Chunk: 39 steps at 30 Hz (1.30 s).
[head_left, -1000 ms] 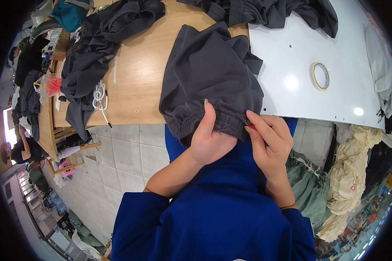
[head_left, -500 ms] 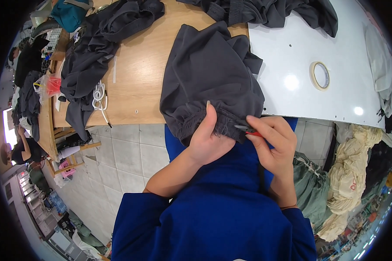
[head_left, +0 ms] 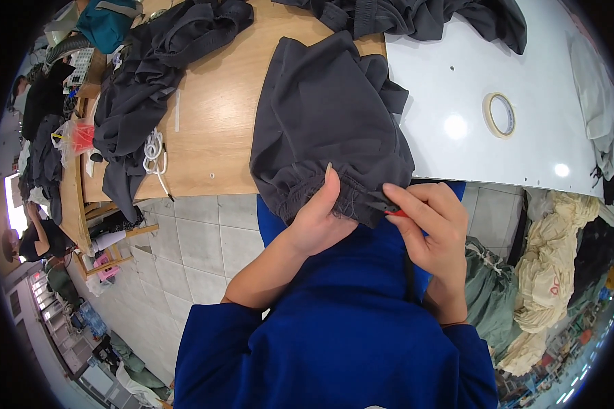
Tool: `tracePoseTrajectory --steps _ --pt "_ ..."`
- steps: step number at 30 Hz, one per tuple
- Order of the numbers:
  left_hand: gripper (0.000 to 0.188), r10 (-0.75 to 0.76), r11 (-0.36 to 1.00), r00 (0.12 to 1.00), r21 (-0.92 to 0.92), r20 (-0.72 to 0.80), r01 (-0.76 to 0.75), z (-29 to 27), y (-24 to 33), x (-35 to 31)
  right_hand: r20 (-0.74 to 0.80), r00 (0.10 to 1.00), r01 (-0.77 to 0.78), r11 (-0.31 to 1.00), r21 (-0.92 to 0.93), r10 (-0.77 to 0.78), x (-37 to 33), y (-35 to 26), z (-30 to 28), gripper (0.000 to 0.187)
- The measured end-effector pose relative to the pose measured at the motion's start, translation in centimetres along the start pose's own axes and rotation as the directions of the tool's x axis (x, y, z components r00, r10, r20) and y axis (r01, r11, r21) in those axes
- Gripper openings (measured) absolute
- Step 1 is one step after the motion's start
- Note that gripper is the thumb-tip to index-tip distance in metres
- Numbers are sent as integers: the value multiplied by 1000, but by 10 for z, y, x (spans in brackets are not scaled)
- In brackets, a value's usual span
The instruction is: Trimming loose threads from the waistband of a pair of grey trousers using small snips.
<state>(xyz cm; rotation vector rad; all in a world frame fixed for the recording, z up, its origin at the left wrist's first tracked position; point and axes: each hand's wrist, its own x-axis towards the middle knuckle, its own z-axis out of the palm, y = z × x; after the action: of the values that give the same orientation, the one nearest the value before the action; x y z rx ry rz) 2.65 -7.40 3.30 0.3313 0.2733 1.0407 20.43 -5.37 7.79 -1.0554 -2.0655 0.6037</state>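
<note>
A dark grey garment with a gathered elastic waistband lies over the table's front edge, its band end toward me. My left hand is closed on the band, thumb on top and fingers beneath, mostly hidden by cloth. Loose dark threads show beside the thumb. Between thumb and fingers of my right hand are small red-handled thread snips. Their dark blades point left and touch or nearly touch the band's right part; whether they are closed I cannot tell.
More dark grey garments lie at the left and at the far edge. A white cord coil rests near the front edge, and a tape roll on the white tabletop. Cream cloth bundles stand at the right. Another person is far left.
The snips' blades have moved slightly in against the band and show less. My left hand has shifted a little with the cloth; the right hand stays nearly in place.
</note>
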Motion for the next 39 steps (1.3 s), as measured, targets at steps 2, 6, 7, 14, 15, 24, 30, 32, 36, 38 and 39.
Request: tracePoseTrajectory --steps 2,6,7,14,15,24,30,32,36,38,39 --pt "61 -3 1000 1000 -2 17 3 -1 0 -1 -21 1000 -1 999 -41 1 0 1 0 39" --pt "68 -30 995 998 97 -57 36 1 1 -3 105 993 51 998 -30 -48 1 -1 -7 38" --pt "68 -31 995 998 97 -57 37 1 2 -3 174 983 67 997 -30 -61 2 -2 -10 38" --pt "58 -81 992 992 88 -101 90 1 5 -3 -44 999 -20 999 30 21 -4 1 -1 38" --pt "60 -96 982 983 149 -157 119 2 5 -3 -41 999 -12 1000 10 12 -4 2 0 38" --pt "39 -130 934 931 272 -341 230 6 11 -9 196 980 38 999 3 -38 1 4 -14 36" --pt "21 -124 955 915 204 -384 215 10 12 -6 204 977 51 998 43 -59 -4 7 -16 37" --pt "21 -118 951 920 225 -375 214 3 11 -9 213 974 56 996 68 -70 -4 6 -18 38" --pt "26 -115 970 923 158 -368 184 7 15 -8 120 993 15 998 55 -22 -6 3 -16 37" --pt "28 -109 971 931 163 -349 175 6 16 -9 37 999 -19 1000 22 18 -6 2 -15 36" --pt "30 -103 972 939 167 -329 165 5 15 -9 3 1000 -22 999 -38 22 -7 2 -14 36"
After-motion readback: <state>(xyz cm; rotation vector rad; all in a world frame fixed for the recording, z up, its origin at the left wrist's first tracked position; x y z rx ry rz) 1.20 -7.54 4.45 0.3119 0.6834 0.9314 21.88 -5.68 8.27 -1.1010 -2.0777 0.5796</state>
